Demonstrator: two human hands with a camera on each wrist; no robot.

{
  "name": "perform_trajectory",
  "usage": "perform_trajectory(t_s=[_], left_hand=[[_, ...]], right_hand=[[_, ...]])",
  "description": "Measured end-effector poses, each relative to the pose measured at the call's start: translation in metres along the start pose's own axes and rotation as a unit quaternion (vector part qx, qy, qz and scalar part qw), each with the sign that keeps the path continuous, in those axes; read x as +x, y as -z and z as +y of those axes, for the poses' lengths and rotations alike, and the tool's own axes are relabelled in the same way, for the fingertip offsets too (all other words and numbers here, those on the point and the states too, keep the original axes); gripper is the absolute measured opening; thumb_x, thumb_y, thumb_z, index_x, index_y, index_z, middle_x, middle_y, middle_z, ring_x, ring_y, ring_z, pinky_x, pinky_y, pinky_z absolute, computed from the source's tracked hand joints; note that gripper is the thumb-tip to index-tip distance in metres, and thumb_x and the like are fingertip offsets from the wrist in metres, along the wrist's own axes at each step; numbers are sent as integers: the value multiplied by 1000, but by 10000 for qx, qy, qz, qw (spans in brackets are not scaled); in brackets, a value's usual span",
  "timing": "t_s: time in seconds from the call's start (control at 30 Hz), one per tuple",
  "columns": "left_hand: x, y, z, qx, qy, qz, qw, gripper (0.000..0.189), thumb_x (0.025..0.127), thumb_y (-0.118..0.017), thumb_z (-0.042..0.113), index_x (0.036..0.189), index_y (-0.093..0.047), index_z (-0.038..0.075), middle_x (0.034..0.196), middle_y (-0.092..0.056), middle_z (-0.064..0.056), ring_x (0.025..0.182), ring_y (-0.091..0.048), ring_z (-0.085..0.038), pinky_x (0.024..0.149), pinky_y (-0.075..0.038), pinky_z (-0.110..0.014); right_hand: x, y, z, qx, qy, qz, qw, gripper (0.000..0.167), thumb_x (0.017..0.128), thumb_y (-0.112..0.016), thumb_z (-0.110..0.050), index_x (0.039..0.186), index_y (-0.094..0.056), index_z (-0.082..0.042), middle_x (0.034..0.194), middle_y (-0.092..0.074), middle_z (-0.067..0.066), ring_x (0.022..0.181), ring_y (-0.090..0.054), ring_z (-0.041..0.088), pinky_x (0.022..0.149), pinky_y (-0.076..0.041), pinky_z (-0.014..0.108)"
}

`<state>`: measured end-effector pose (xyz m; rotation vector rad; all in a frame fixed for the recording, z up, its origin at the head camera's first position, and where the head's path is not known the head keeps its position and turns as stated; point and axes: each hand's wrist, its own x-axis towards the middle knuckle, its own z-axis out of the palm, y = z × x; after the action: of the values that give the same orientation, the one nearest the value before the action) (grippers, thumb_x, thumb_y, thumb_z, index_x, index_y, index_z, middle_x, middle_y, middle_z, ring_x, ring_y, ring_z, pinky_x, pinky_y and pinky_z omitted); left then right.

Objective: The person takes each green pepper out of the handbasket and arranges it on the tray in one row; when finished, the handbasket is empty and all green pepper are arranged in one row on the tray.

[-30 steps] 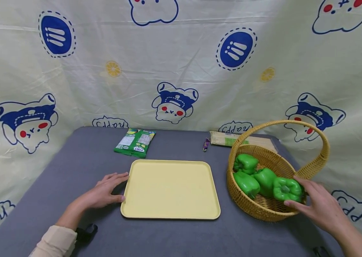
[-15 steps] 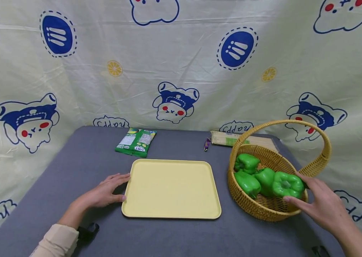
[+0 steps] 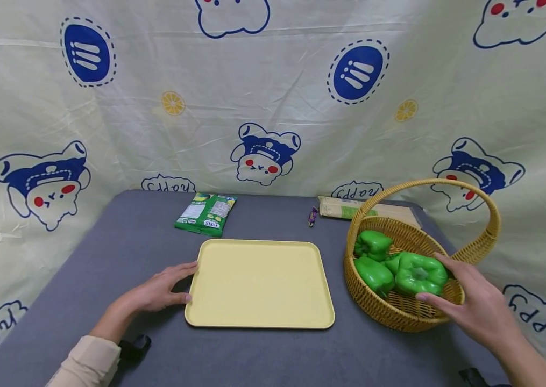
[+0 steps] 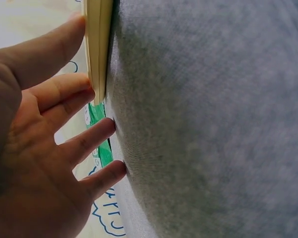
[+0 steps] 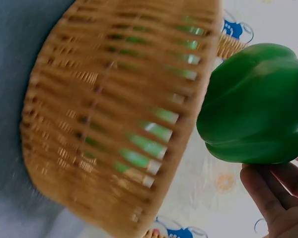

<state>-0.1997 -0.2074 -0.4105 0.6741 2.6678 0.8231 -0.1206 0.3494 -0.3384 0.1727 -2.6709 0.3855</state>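
Count: four glossy green bell peppers in all, one held bell pepper (image 3: 420,274) and three others in one round woven wicker basket with a hoop handle (image 3: 398,314); one rectangular pale yellow plastic tray (image 3: 260,284); one green snack packet (image 3: 206,214); one small purple wrapped candy (image 3: 311,216); one flat tan paper package (image 3: 367,210).

The right hand (image 3: 473,309) grips the held bell pepper with curled fingers, just above the basket rim, at 3 o'clock from the tray. The left hand (image 3: 158,290) lies flat with straight, spread fingers on the table; its fingertips touch the tray's edge at 9 o'clock.

Surface: a table covered in grey fabric (image 3: 122,252). The snack packet lies at 11 o'clock from the tray, the candy and the paper package at 1 o'clock. Behind the table hangs a cream curtain printed with blue cartoon figures (image 3: 263,107).

Difference from the frame one second earlier: the held bell pepper has risen from the basket floor and shifted toward 9 o'clock. The left hand and the tray are unchanged.
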Motion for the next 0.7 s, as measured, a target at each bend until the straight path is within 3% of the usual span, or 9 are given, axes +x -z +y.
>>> perform_trajectory(t_s=[0.4, 0.5, 0.6, 0.7], left_hand=[[2, 1, 0, -7, 39, -166, 9999, 75, 87, -66, 34, 146, -32, 2, 153, -28, -20, 139, -24, -47, 106, -20, -68], [2, 2, 1, -19, 53, -173, 9998, 75, 87, -66, 33, 146, -32, 2, 153, -28, -20, 139, -23, -46, 107, -21, -67], [3, 2, 1, -22, 62, -190, 9998, 75, 86, -67, 33, 146, -33, 2, 154, -27, -19, 139, -23, -46, 107, -21, -67], [3, 2, 1, -8, 61, -216, 9997, 75, 86, -66, 33, 146, -32, 2, 153, -27, -20, 139, -23, -46, 107, -22, -66]], right_hand=[[4, -10, -35, 502, 523, 207, 9972, 87, 66, -85, -36, 139, -45, -11, 119, -55, 21, 100, -53, 36, 75, -44, 57], [7, -15, -43, 511, 708, 352, 9956, 85, 64, -86, -35, 137, -48, -11, 115, -58, 16, 95, -55, 28, 74, -47, 41], [9, -21, -51, 554, 896, 490, 9932, 85, 62, -87, -34, 135, -50, -14, 112, -60, 11, 92, -54, 20, 73, -41, 22], [12, -27, -58, 601, 1074, 566, 9908, 84, 61, -88, -33, 134, -51, -14, 112, -61, 10, 91, -54, 18, 73, -39, 15]])
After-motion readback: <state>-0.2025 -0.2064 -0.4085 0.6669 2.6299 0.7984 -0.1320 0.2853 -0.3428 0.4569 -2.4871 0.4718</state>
